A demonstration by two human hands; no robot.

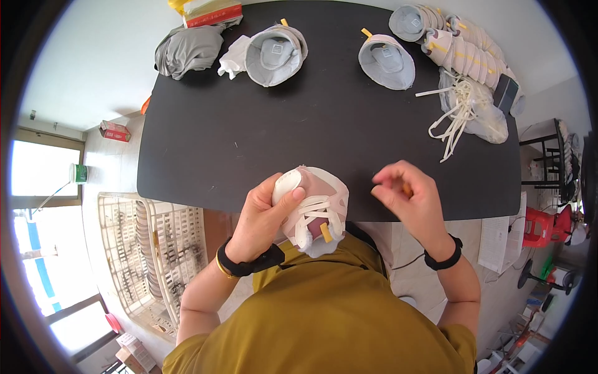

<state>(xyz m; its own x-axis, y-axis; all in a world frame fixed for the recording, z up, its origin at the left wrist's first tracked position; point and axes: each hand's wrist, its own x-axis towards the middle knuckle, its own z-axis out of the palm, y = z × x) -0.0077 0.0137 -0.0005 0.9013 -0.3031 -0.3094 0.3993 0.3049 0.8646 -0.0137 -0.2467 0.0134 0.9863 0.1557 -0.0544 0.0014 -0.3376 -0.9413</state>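
**Laced shoe upper point(321, 209) in the left hand point(261, 213), right hand point(412, 201) apart from it**

In the head view, the shoe upper, pale pink and white, sits near the dial's centre, over the near table edge. The left hand grips its toe end, thumb pressed on top and fingers underneath. At three o'clock from it, the right hand is half curled, thumb close to the fingers; blur hides whether anything is pinched there.

A clear plastic bag point(492, 121) lies at two o'clock, with white laces point(461, 109) spilling across it and a dark flat device point(505, 93) beside it. At eight o'clock stands an off-white lattice crate point(182, 240); a ribbed stack point(144, 249) shows within its outline, too unclear to name. Nested uppers point(464, 59) lie toward half past one; two single ones open upward, one point(274, 57) just before twelve, the other point(386, 62) at one.

The table point(261, 137) is black, with grey cloth point(189, 51) at eleven. A window point(47, 174) is at nine, a red stool point(541, 225) at three.

Small square labels inside the single uppers are too tiny to read; a red package point(213, 15) past eleven bears pale print.
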